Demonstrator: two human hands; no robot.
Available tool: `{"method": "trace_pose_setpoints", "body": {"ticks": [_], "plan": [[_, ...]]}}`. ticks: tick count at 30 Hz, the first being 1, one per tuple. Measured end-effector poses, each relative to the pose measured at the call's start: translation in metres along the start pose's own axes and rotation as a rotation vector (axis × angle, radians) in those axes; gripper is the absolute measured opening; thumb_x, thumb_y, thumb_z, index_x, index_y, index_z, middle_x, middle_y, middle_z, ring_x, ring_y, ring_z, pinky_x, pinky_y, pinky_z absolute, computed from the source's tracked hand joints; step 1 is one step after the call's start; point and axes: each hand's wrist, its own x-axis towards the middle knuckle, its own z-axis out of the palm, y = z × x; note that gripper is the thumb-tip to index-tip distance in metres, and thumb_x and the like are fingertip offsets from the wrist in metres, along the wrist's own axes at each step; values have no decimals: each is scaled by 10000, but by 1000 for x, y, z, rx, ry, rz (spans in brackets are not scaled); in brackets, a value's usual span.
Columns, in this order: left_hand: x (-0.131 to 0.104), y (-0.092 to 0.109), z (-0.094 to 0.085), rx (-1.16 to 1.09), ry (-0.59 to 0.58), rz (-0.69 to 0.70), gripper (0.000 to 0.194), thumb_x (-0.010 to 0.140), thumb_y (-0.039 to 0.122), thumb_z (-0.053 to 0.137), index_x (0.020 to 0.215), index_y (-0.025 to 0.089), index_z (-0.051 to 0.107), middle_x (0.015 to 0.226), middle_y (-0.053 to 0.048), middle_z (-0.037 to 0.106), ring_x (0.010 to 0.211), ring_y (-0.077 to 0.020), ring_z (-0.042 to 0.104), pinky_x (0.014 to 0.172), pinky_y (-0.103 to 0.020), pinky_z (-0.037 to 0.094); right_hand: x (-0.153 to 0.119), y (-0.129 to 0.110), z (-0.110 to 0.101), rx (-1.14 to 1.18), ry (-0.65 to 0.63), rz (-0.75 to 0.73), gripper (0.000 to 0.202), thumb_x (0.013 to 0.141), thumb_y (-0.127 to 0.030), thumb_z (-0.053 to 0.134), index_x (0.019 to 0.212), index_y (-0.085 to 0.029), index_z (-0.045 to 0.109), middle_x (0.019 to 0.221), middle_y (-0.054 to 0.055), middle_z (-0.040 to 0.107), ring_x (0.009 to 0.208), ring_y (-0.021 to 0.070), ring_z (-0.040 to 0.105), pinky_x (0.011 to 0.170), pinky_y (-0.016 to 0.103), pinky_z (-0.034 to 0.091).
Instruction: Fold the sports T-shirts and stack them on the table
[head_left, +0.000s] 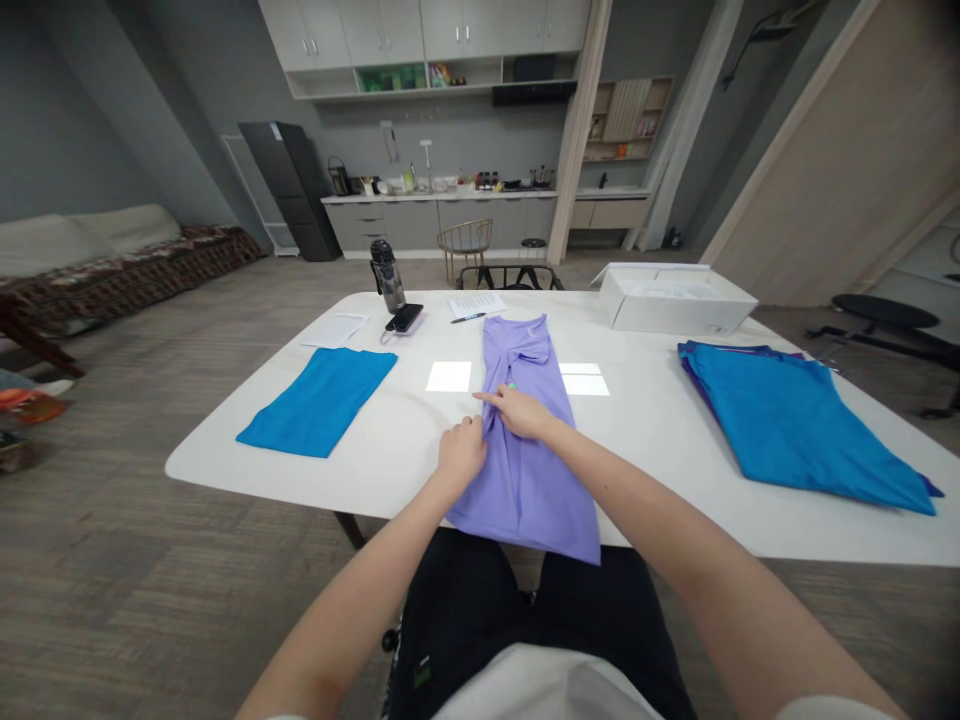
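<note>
The long lilac stretch-fabric garment (525,440) lies with its long axis running from the worktop's (660,420) near edge, where its hem hangs over, toward the far edge. Both hands meet at its middle: the left hand (461,452) pinches the fabric's left edge, and the right hand (519,412) rests flat on top, forefinger pointing left, equally near.

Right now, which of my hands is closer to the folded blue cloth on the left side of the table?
Left. Your left hand rests on the near left edge of the purple garment, nearer the folded blue cloth. Your right hand lies on the garment's middle, farther away.
</note>
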Motion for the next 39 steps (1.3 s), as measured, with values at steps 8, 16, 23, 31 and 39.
{"method": "trace_pose_setpoints", "body": {"ticks": [8,16,23,31,39], "plan": [[-48,-16,-11,-143,-16,-49,491,1064,486,279,997,225,689,1027,-109,713,923,-245,705,782,-329,473,-11,-2,2,-20,-19,-2,337,1035,-254,444,1129,-207,765,1188,112,619,1145,224,574,980,334,449],[-74,-26,-10,-232,-60,-114,319,1001,347,458,878,238,732,924,-96,756,907,-254,713,775,-318,460,-16,-9,8,118,-20,42,231,1002,-234,562,1165,-212,725,1166,73,725,1078,209,656,928,300,474],[-84,-23,-2,-144,-58,-147,213,956,408,578,1039,224,645,1057,-93,709,928,-255,695,760,-328,466,-4,-17,12,43,-107,-92,222,984,-206,584,1153,-236,725,1125,67,708,1000,196,669,832,264,457],[-94,-33,-7,-404,120,-186,179,984,357,498,882,247,594,855,-32,694,820,-208,670,705,-292,425,-4,-29,12,33,-42,-132,261,1013,-227,512,1212,-229,681,1159,78,647,983,179,641,788,247,434],[-86,-50,1,-809,228,-258,242,929,455,539,823,246,596,681,20,636,608,-168,598,590,-273,407,14,-35,12,44,-104,-205,213,986,-237,570,1102,-253,749,1154,67,633,1025,187,637,766,242,440]]}}
